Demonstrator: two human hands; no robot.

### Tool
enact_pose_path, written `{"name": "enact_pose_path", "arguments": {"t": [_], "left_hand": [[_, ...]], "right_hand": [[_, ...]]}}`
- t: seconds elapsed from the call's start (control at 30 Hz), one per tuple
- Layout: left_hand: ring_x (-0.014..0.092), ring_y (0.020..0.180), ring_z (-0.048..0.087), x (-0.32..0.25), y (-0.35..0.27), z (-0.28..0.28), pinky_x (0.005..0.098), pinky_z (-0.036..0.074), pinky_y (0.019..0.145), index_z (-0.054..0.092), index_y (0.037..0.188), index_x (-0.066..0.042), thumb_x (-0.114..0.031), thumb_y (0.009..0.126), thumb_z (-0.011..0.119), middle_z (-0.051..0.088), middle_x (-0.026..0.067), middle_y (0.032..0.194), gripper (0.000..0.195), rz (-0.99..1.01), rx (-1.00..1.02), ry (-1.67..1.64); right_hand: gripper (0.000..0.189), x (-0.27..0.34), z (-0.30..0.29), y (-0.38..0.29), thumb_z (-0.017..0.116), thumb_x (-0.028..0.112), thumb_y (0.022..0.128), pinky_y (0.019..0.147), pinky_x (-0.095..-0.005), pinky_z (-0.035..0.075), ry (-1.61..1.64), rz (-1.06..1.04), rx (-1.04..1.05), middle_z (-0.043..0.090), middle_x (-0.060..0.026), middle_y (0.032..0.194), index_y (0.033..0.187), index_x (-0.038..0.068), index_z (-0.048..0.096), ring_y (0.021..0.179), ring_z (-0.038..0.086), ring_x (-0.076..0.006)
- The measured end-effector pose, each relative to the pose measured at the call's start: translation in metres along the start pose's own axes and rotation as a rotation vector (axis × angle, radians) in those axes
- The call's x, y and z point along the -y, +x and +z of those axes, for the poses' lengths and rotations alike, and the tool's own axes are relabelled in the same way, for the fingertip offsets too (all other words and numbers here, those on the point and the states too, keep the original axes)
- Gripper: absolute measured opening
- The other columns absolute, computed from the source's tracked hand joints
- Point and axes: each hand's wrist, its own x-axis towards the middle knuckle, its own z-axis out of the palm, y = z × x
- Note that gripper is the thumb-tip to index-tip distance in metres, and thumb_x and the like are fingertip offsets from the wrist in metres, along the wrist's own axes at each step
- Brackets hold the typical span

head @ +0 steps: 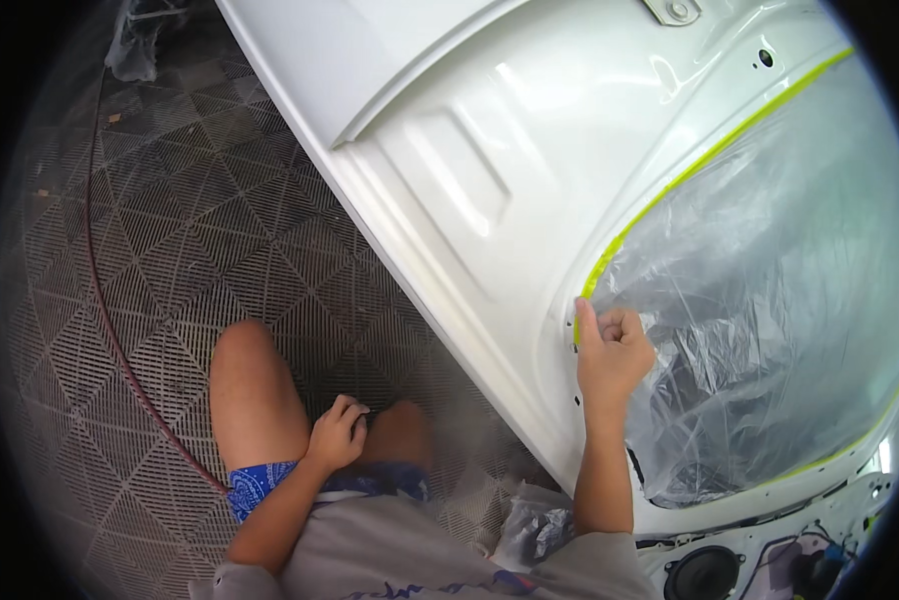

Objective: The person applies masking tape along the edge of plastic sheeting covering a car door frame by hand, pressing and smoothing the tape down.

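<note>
A white car body panel (pixel 449 172) slants across the view, with clear plastic masking film (pixel 734 300) over its large opening. Yellow-green masking tape (pixel 689 169) runs along the film's curved edge. The thumb of my right hand (pixel 616 341) lies on the tape at the left edge of the opening, its other fingers curled over the film. My left hand (pixel 338 435) rests between my thighs, fingers bent; whether it holds something small cannot be told.
A dark red hose (pixel 108 315) curves over the grey plastic grate floor (pixel 194 225). Crumpled clear plastic (pixel 536 525) lies beside me below the panel, and more plastic (pixel 138 45) is at upper left. At lower right are a round speaker (pixel 703 574) and exposed wiring (pixel 809 536).
</note>
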Motion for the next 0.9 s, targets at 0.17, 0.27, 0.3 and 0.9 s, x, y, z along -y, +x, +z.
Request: {"name": "enact_pose_path", "arguments": {"t": [0.17,0.27,0.3,0.9], "left_hand": [[0.041,0.098,0.068,0.002,-0.007,0.003,0.0514,0.058,0.084,0.066,0.111,-0.006,-0.010,0.090,0.063,0.061,0.0146,0.115,0.021,-0.037,0.067,0.026],[0.042,0.098,0.068,0.002,-0.007,0.006,0.0518,0.058,0.084,0.066,0.111,-0.006,-0.010,0.091,0.063,0.061,0.0146,0.115,0.021,-0.028,0.074,0.038],[0.042,0.098,0.068,0.005,-0.008,0.005,0.0520,0.057,0.084,0.066,0.111,-0.006,-0.011,0.091,0.063,0.061,0.0143,0.115,0.021,-0.034,0.066,0.018],[0.039,0.089,0.073,-0.063,0.016,-0.017,0.0431,0.059,0.078,0.071,0.108,-0.002,-0.004,0.092,0.064,0.072,0.0201,0.100,0.018,0.036,0.079,-0.167]], "right_hand": [[0.035,-0.001,0.009,-0.001,0.093,0.022,0.078,0.048,-0.0299,0.029,0.052,-0.036,-0.088,0.041,0.0026,0.052,0.068,0.009,0.062,0.047,0.034,-0.0111],[0.036,0.000,0.016,0.001,0.093,0.024,0.078,0.048,-0.0304,0.030,0.098,-0.002,-0.121,0.041,0.0023,0.052,0.068,0.008,0.063,0.047,0.035,-0.0116],[0.036,0.003,0.018,0.004,0.093,0.024,0.078,0.048,-0.0304,0.030,0.098,0.002,-0.123,0.041,0.0023,0.052,0.068,0.008,0.063,0.047,0.035,-0.0116],[0.029,-0.045,-0.079,-0.041,0.072,0.021,0.100,0.066,-0.0282,0.058,0.707,0.562,0.500,0.076,-0.0146,0.093,0.112,-0.005,0.071,0.074,0.069,-0.0138]]}}
